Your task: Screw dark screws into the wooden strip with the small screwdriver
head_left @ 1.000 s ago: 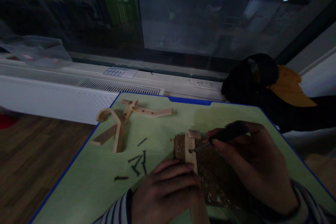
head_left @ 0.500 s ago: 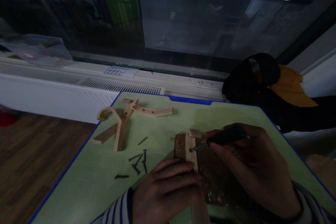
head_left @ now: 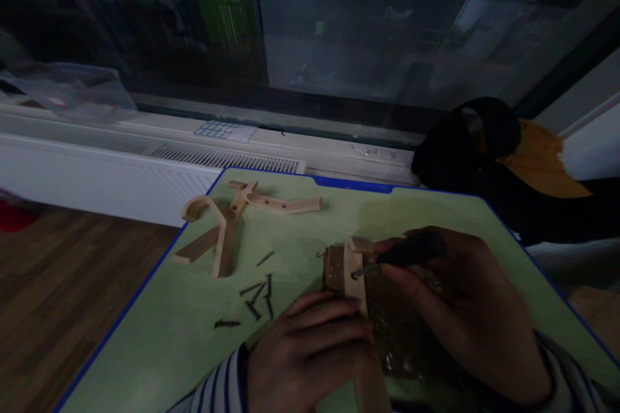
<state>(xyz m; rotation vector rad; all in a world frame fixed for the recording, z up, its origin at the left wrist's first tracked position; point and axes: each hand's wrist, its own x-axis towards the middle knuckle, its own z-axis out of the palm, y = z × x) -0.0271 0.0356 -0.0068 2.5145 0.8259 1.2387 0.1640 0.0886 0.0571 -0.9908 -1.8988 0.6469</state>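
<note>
My left hand (head_left: 310,348) is wrapped over a pale wooden hook (head_left: 355,293), pressing it against a brown, plastic-wrapped block (head_left: 402,322). In my right hand (head_left: 475,310) is a screwdriver (head_left: 411,250) with a dark handle. Its tip points left into a hole near the hook's upper end; whether a screw sits in that hole is too small to tell. Left of my left hand lie several dark screws (head_left: 254,290) on the pale green table (head_left: 159,348). More wooden hooks (head_left: 227,226) with drilled holes rest in a pile at the table's far left.
A white radiator (head_left: 97,168) and a windowsill (head_left: 329,150) run behind the table. Dark clothing (head_left: 450,148) and an orange-and-black cap (head_left: 542,158) lie at the back right. On the sill at the left is a clear plastic bag (head_left: 87,93).
The screwdriver handle has shifted slightly left and the fingers of my right hand have moved with it. My left hand stays on the hook. The view has drifted a little.
</note>
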